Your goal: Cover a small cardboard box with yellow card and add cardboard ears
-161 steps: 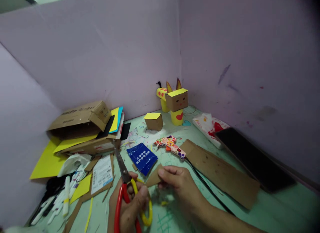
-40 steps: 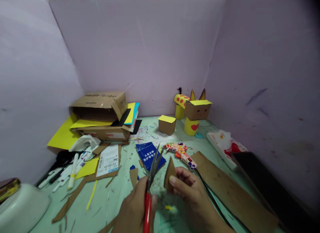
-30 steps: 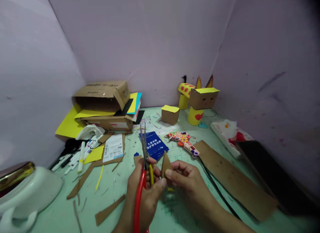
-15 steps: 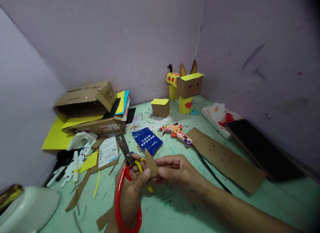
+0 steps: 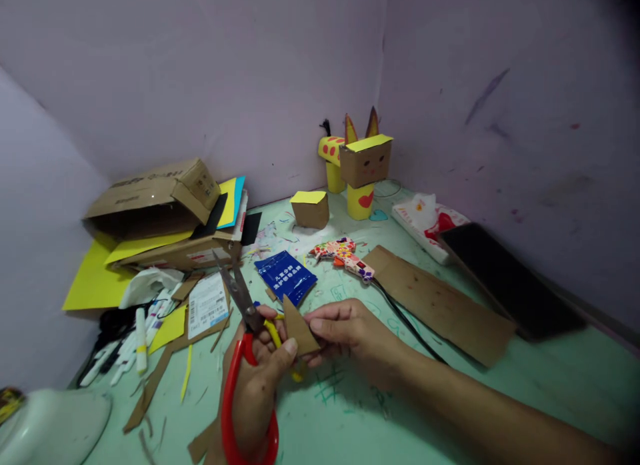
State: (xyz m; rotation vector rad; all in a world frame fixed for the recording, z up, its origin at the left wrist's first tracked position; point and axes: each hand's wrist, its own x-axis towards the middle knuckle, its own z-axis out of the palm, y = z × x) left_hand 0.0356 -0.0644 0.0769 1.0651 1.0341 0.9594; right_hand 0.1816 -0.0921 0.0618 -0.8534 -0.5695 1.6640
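Between my hands is a small pointed piece of brown cardboard (image 5: 299, 332), its tip upward. My left hand (image 5: 265, 378) grips its lower left edge with the thumb on top. Scissors (image 5: 231, 388) with a red handle are hooked on that same hand, their blades parted and pointing up and left. Something yellow (image 5: 273, 333) shows behind the left fingers; its full shape is hidden. The fingers of my right hand (image 5: 345, 325) are closed on the cardboard piece's right edge. A blue packet (image 5: 286, 277) lies just beyond the hands.
At the back stand a cardboard-headed figure (image 5: 366, 165) and a small yellow-topped box (image 5: 311, 212). A patterned glue gun (image 5: 350, 257), cardboard strip (image 5: 435, 305) and dark panel (image 5: 510, 282) lie right. Boxes (image 5: 150, 197), markers (image 5: 141, 342), scraps and a white bowl (image 5: 55, 422) are left.
The cardboard piece has turned slightly, and my right fingers have shifted higher along its right edge. The whole view has moved a little, so the table items appear farther left.
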